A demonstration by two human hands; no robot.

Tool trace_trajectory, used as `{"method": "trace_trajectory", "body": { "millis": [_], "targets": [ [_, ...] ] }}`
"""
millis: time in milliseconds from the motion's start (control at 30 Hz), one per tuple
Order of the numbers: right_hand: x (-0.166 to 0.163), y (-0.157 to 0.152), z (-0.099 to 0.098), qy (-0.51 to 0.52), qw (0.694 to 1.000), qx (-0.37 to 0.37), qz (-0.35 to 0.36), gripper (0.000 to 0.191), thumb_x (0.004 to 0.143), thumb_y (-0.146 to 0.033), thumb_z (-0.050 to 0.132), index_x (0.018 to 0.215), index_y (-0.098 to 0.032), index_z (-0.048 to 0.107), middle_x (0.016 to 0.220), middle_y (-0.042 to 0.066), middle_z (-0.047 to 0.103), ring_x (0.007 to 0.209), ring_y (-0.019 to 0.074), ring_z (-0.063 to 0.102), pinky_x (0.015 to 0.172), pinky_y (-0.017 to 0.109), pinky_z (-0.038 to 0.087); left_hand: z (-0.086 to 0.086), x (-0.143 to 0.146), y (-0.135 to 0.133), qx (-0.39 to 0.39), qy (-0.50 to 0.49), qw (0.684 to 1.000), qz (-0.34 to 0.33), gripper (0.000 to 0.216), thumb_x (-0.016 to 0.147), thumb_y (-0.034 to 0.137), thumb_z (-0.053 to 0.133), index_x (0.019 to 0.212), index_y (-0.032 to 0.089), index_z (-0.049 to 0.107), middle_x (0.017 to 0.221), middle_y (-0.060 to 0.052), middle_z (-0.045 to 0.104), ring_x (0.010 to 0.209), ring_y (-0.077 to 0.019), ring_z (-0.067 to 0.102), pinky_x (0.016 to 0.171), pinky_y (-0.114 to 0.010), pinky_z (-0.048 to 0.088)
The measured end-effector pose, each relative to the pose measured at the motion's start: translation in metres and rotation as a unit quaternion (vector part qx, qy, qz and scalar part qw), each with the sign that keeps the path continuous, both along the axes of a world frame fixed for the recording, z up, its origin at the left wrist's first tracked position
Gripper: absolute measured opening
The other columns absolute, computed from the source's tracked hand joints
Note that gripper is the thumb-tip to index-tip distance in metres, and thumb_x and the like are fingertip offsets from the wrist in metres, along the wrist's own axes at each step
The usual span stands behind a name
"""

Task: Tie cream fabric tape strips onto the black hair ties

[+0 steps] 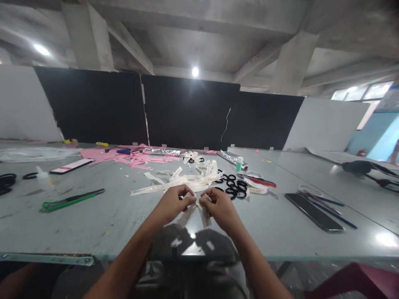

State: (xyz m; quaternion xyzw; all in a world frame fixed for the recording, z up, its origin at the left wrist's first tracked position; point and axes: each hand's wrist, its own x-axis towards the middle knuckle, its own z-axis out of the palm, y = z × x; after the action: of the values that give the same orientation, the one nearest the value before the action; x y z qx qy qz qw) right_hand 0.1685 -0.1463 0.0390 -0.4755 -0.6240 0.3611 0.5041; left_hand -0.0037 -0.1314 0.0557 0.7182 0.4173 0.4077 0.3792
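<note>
Between my hands, just above the grey table, is a cream printed ribbon (204,216) gathered in the middle, with two tails hanging down. My left hand (177,202) pinches it from the left side. From the right, my right hand (219,205) pinches it too, fingertips close to those of the left. Fingers cover part of the ribbon's middle. Behind them lies a loose heap of cream ribbon strips (183,182) with dark lettering. Several black hair ties (232,187) are piled beyond my right hand. A small bunch of cream bows (192,157) sits farther back.
A green cutter knife (71,200) and a phone (72,166) lie left. Red-handled scissors (258,181), a green-labelled bottle (239,163), a dark phone (313,211) and pens (333,211) lie right. Pink fabric (137,158) and foil (163,152) are at the back, before black panels (190,112).
</note>
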Motion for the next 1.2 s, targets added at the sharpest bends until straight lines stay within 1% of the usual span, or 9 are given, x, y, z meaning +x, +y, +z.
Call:
{"method": "trace_trajectory", "body": {
  "millis": [100, 200, 267, 333, 400, 533, 633, 1000, 1200],
  "targets": [
    [0.009, 0.034, 0.009, -0.175, 0.984, -0.001, 0.022, 0.011, 0.074, -0.019, 0.060, 0.083, -0.016, 0.063, 0.051, -0.004, 0.057, 0.036, 0.0080, 0.049, 0.039, 0.018, 0.036, 0.005, 0.003, 0.028, 0.003, 0.074, 0.997, 0.013, 0.022, 0.071, 0.035, 0.060, 0.079, 0.015, 0.062, 0.065, -0.002, 0.060, 0.051, -0.0128, 0.054, 0.047, -0.022, 0.041],
    [0.009, 0.065, 0.007, -0.278, 0.957, -0.018, 0.084, 0.016, 0.077, -0.015, 0.056, 0.091, -0.018, 0.063, 0.055, -0.003, 0.060, 0.036, 0.0086, 0.050, 0.041, 0.018, 0.035, 0.007, 0.006, 0.057, -0.077, 0.167, 0.983, 0.021, 0.025, 0.065, 0.032, 0.064, 0.084, 0.016, 0.064, 0.067, -0.005, 0.063, 0.050, -0.0166, 0.057, 0.044, -0.024, 0.041],
    [0.008, 0.078, 0.000, -0.339, 0.935, 0.012, 0.099, 0.020, 0.076, -0.013, 0.057, 0.093, -0.019, 0.064, 0.061, -0.001, 0.063, 0.044, 0.0101, 0.053, 0.047, 0.020, 0.037, 0.004, 0.007, 0.073, -0.126, 0.243, 0.962, 0.006, 0.028, 0.062, 0.030, 0.066, 0.087, 0.017, 0.065, 0.065, -0.006, 0.065, 0.049, -0.0184, 0.058, 0.047, -0.026, 0.042],
    [0.009, 0.085, -0.008, -0.390, 0.914, 0.061, 0.097, 0.021, 0.073, -0.014, 0.062, 0.093, -0.019, 0.066, 0.070, 0.002, 0.066, 0.056, 0.0122, 0.057, 0.054, 0.021, 0.039, 0.001, 0.005, 0.083, -0.079, 0.312, 0.947, 0.013, 0.025, 0.061, 0.031, 0.068, 0.083, 0.019, 0.067, 0.069, -0.007, 0.067, 0.055, -0.0199, 0.060, 0.052, -0.027, 0.042],
    [0.012, 0.086, -0.013, -0.401, 0.906, 0.090, 0.105, 0.022, 0.072, -0.016, 0.065, 0.094, -0.019, 0.066, 0.077, 0.003, 0.066, 0.063, 0.0125, 0.057, 0.059, 0.021, 0.039, -0.002, -0.001, 0.090, 0.017, 0.336, 0.939, 0.073, 0.021, 0.065, 0.036, 0.065, 0.079, 0.021, 0.068, 0.079, -0.008, 0.069, 0.067, -0.0213, 0.061, 0.057, -0.027, 0.040],
    [0.022, 0.085, -0.014, -0.373, 0.915, 0.088, 0.126, 0.025, 0.074, -0.017, 0.064, 0.098, -0.018, 0.065, 0.073, 0.000, 0.063, 0.061, 0.0098, 0.052, 0.058, 0.019, 0.036, -0.006, -0.025, 0.100, 0.085, 0.322, 0.920, 0.208, 0.023, 0.078, 0.036, 0.050, 0.087, 0.023, 0.067, 0.084, -0.007, 0.069, 0.074, -0.0206, 0.059, 0.060, -0.026, 0.035],
    [0.026, 0.086, -0.015, -0.381, 0.914, 0.066, 0.126, 0.027, 0.072, -0.016, 0.066, 0.099, -0.017, 0.064, 0.068, -0.002, 0.060, 0.057, 0.0088, 0.048, 0.055, 0.019, 0.033, -0.008, -0.045, 0.109, 0.088, 0.302, 0.917, 0.244, 0.023, 0.079, 0.034, 0.050, 0.089, 0.022, 0.066, 0.084, -0.006, 0.068, 0.071, -0.0189, 0.058, 0.059, -0.025, 0.033],
    [0.030, 0.090, -0.018, -0.418, 0.903, 0.071, 0.066, 0.023, 0.078, -0.036, 0.063, 0.092, -0.019, 0.066, 0.068, 0.000, 0.059, 0.059, 0.0109, 0.050, 0.053, 0.021, 0.029, -0.018, -0.053, 0.121, 0.146, 0.199, 0.952, 0.183, 0.024, 0.080, 0.035, 0.049, 0.087, 0.019, 0.065, 0.071, -0.002, 0.061, 0.063, -0.0141, 0.051, 0.060, -0.023, 0.034],
    [0.038, 0.095, -0.016, -0.404, 0.908, 0.107, 0.005, 0.017, 0.084, -0.030, 0.053, 0.087, -0.018, 0.066, 0.070, 0.001, 0.062, 0.062, 0.0120, 0.052, 0.055, 0.022, 0.030, -0.022, -0.047, 0.120, 0.171, 0.188, 0.958, 0.131, 0.026, 0.080, 0.038, 0.049, 0.085, 0.018, 0.065, 0.066, 0.000, 0.058, 0.061, -0.0137, 0.050, 0.057, -0.023, 0.034]
  ]
}}
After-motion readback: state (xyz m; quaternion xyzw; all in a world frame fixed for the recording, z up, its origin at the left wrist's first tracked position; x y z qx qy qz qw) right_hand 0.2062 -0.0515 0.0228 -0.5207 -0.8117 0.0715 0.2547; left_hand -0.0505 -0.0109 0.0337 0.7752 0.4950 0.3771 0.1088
